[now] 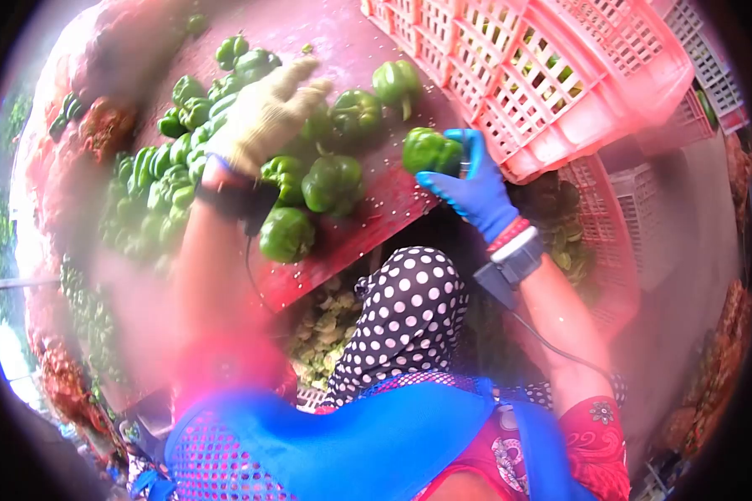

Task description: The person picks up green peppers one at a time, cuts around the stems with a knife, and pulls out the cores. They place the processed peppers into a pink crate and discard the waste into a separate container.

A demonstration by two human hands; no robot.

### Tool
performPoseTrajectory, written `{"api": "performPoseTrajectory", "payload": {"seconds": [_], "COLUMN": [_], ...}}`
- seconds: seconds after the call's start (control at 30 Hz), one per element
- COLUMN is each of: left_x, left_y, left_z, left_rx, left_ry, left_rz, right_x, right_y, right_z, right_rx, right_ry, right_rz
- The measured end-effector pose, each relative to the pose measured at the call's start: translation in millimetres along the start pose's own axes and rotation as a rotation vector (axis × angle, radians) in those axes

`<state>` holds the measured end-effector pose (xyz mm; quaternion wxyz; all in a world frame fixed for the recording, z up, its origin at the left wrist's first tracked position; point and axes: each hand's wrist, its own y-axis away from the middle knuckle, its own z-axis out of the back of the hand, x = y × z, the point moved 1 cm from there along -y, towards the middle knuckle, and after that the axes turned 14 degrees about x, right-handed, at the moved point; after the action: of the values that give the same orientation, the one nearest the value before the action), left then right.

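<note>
My left hand (267,117), in a cream knit glove, reaches over the tabletop with its fingers stretched out and apart. Around it lie green bell peppers; one (357,113) is just right of the fingers, and another (332,182) sits below the palm. No pepper shows in its grasp, though the palm side is hidden. My right hand (476,185), in a blue glove, grips a green bell pepper (431,152) between thumb and fingers at the table's right edge, beside a pink crate.
A slatted pink crate (551,79) stands at the upper right. More peppers (171,179) are heaped on the left of the pink table (334,42). Below the table edge are pale green scraps (330,330) and my knee in polka-dot cloth (409,301). A lower crate (597,225) stands at right.
</note>
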<state>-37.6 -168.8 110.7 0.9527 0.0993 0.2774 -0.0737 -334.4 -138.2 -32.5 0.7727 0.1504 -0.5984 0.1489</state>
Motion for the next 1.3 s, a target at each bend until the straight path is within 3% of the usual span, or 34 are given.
{"api": "performPoseTrajectory", "payload": {"seconds": [0.07,0.1,0.13,0.17,0.27,0.4,0.47,0.53,0.6,0.67,0.73,0.77,0.8,0.87,0.97,1.07,1.1,1.2,1.23,1.3], "left_x": [9.7,17.6,-2.1,-9.0,-2.7,28.4,45.3,16.5,-14.8,-91.9,-169.6,-209.2,-241.5,-271.8,-285.4,-290.3,-292.8,-298.0,-300.1,-297.9], "left_y": [47.0,74.4,102.5,126.8,169.3,152.9,147.9,154.5,155.9,158.5,153.8,154.0,151.9,139.1,108.7,80.5,79.3,65.5,65.2,60.0], "left_z": [-0.5,-2.2,-24.5,-39.7,-103.5,-110.0,-105.5,-81.5,-74.4,-75.1,-93.1,-98.4,-106.5,-142.2,-189.2,-240.9,-253.9,-263.4,-264.1,-269.4], "left_rx": [-0.344,-0.392,-0.48,-0.4,-0.256,-0.555,-0.584,-0.353,-0.453,-0.517,-0.107,0.2,0.509,0.956,1.248,1.239,1.121,1.166,1.099,1.058], "left_ry": [-0.236,-0.752,-0.193,-0.246,-0.205,-0.131,-0.225,-0.292,-0.485,-0.223,0.447,0.677,0.883,1.168,1.334,1.454,1.489,1.548,1.485,1.46], "left_rz": [-0.27,-0.455,-0.131,-0.014,0.186,0.218,0.284,0.495,0.399,0.189,-0.033,-0.003,0.033,0.104,0.101,0.125,0.062,-0.017,0.038,0.062], "right_x": [17.4,35.0,56.2,66.3,53.5,48.1,55.8,58.6,63.1,64.7,82.2,84.8,91.3,94.1,67.6,53.3,50.0,39.2,27.6,18.0], "right_y": [20.4,33.3,48.8,62.4,97.9,149.9,175.7,204.2,227.1,245.6,254.3,261.5,263.8,271.5,282.7,300.1,307.9,327.3,333.1,345.9], "right_z": [10.1,16.7,24.8,30.3,46.0,64.8,68.7,76.1,84.4,90.7,100.1,103.8,108.6,115.6,137.4,159.7,168.7,190.0,195.2,196.7], "right_rx": [-0.029,0.015,0.055,0.092,0.007,-0.08,-0.097,-0.124,-0.129,-0.233,-0.273,-0.271,-0.287,-0.317,-0.353,-0.3,-0.313,-0.362,-0.421,-0.342], "right_ry": [-0.006,-0.094,-0.18,-0.265,-0.109,0.101,0.064,0.054,0.079,0.346,0.398,0.457,0.546,0.629,0.628,0.258,0.121,-0.455,-0.568,-0.974], "right_rz": [0.113,0.044,-0.026,-0.097,0.039,0.09,0.049,0.013,0.029,0.145,0.265,0.26,0.406,0.46,0.439,0.22,0.136,-0.211,-0.292,-0.265]}}
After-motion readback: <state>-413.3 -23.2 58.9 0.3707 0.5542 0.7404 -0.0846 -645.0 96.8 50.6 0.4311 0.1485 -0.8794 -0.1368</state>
